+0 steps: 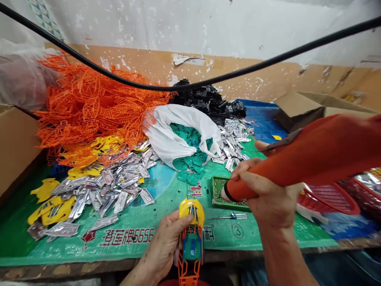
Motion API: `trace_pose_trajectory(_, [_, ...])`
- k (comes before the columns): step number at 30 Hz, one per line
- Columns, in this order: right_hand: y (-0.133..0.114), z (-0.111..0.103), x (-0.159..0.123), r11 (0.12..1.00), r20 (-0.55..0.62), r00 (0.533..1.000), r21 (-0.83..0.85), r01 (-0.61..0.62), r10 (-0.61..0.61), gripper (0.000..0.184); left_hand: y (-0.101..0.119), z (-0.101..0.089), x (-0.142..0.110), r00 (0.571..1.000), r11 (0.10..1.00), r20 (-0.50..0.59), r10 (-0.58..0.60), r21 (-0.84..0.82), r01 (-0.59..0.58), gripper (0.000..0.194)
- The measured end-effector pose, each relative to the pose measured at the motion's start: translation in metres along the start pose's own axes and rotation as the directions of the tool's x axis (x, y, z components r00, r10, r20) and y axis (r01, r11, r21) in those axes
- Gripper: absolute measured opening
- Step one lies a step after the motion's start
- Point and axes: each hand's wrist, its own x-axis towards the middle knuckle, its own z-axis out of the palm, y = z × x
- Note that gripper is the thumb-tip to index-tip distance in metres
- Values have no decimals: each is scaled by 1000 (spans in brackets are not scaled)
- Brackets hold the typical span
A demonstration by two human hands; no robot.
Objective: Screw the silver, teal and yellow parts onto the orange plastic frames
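Note:
My left hand (pixel 166 242) is closed around a toy car (pixel 192 246) near the table's front edge. The car has a yellow front piece with blue markings, an orange cage frame and a green translucent part in the middle. My thumb presses on the yellow piece. My right hand (pixel 268 194) grips a red-orange power screwdriver (pixel 285 159), its nose pointing down and left into a small green basket (pixel 212 194). The tool's tip is hard to make out. Just in front of the basket lies a hand screwdriver (pixel 235 216) with a clear and blue handle.
Behind are heaps of orange frames (pixel 98 99), black parts (pixel 202 99), silver pieces (pixel 104 194) and yellow pieces (pixel 56 210). A white bag (pixel 166 139) spills green parts (pixel 190 163). A black cable (pixel 149 85) hangs across. Cardboard boxes (pixel 300 107) and a red basket (pixel 351 202) stand right.

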Motion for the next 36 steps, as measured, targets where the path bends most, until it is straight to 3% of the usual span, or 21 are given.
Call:
trace_pose_trajectory(7, [30, -17, 4, 993, -27, 995, 71, -90, 92, 18, 4, -1, 3, 998, 996, 20, -59, 64, 58, 32])
trace_pose_trajectory(23, [46, -21, 0, 997, -39, 997, 43, -65, 67, 20, 2, -3, 6, 996, 995, 12, -93, 33, 93, 34])
trace_pose_trajectory(36, [41, -15, -2, 994, -79, 991, 18, -107, 108, 24, 7, -2, 5, 996, 993, -16, -87, 79, 88, 34])
